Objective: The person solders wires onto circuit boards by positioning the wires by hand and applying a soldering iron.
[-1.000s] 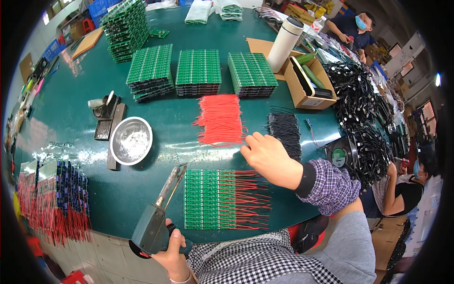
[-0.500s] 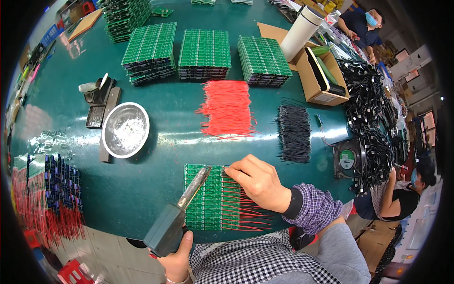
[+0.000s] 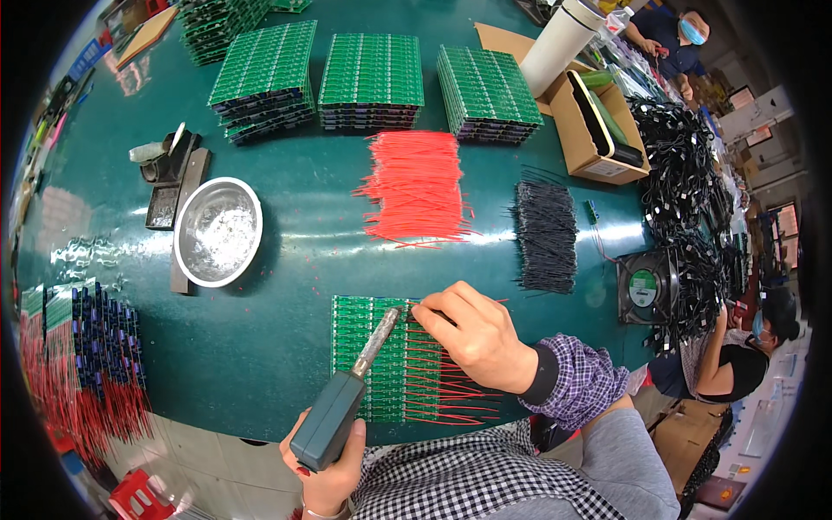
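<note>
- The near edge of the dark green glossy worktable (image 3: pixel 286 260) runs just in front of the person's chest; a bare stretch of tabletop is left between the round metal bowl (image 3: pixel 217 231) and the flat green circuit board panel (image 3: pixel 373 360).
- Toward the far side, room is taken up by three stacks of green circuit boards (image 3: pixel 373 82), a loose heap of short red wires (image 3: pixel 416 186) and a bundle of short black wires (image 3: pixel 546 234).
- The right edge is crowded by an open cardboard box (image 3: pixel 594 130), a tangle of black cables (image 3: pixel 685 199) and a small black fan (image 3: pixel 646 288).
- At the left edge, finished boards with red and black wires (image 3: pixel 82 355) are laid in rows.
- Other seated people are seen at the right rim, in a busy workshop.
- The panel lies close to the near edge, directly under both hands.
- A grey-handled soldering iron (image 3: pixel 334 416) is gripped in the closed left hand (image 3: pixel 325 464), its metal tip resting at the panel's upper part.
- A thin red wire (image 3: pixel 433 322) is pinched by the curled fingers of the right hand (image 3: pixel 477 338), just beside the iron's tip.
</note>
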The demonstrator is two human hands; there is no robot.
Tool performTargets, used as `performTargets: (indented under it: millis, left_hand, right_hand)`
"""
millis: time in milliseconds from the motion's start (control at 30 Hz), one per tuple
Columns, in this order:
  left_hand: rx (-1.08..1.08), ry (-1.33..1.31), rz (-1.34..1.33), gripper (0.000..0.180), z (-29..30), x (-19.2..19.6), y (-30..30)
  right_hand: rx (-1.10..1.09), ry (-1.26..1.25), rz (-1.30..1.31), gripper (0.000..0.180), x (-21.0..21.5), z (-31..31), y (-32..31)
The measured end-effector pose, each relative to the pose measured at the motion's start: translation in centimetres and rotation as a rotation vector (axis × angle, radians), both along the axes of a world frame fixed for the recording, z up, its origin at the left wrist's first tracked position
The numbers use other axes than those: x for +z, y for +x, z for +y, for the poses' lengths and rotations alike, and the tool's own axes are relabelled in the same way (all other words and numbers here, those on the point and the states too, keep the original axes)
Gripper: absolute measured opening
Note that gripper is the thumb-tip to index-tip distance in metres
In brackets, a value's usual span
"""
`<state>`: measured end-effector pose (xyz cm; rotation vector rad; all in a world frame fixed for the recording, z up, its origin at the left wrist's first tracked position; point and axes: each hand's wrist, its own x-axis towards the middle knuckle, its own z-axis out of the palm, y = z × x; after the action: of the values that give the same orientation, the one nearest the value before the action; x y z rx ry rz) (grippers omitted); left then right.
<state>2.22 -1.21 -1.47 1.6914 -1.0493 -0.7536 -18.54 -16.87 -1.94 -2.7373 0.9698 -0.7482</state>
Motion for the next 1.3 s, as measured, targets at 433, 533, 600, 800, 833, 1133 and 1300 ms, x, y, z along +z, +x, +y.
performTargets:
  millis: [433, 533, 600, 800, 833, 1133, 1300]
  left_hand:
    - [-0.045, 0.027, -0.052, 0.014, -0.4, 0.5, -0.1]
    - [-0.044, 0.001, -0.104, 0.017, 0.3, -0.1, 0.3]
    - [-0.004, 0.054, -0.027, 0.024, 1.3, 0.0, 0.3]
    - [0.017, 0.144, 0.063, 0.033, 2.4, -0.4, 0.8]
    - [0.002, 0.131, 0.043, 0.034, 2.4, -0.5, 0.8]
    - [-0.014, 0.103, -0.028, 0.037, 2.3, 0.1, 0.8]
    - [0.017, 0.016, -0.052, 0.022, 1.4, 0.3, 0.3]
  right_hand:
    - [-0.007, -0.009, 0.032, 0.028, 0.0, 0.1, 0.1]
    - [-0.009, -0.011, 0.034, 0.028, -0.1, 0.1, 0.1]
    - [-0.009, -0.011, 0.035, 0.029, 0.0, 0.1, 0.1]
    - [-0.012, -0.007, 0.047, 0.029, 0.0, 0.2, 0.1]
    - [-0.014, -0.003, 0.052, 0.028, 0.1, 0.2, 0.1]
    - [0.001, -0.046, -0.032, 0.027, 0.5, 0.8, 0.0]
    - [0.013, -0.018, -0.037, 0.028, -0.4, 1.2, -0.1]
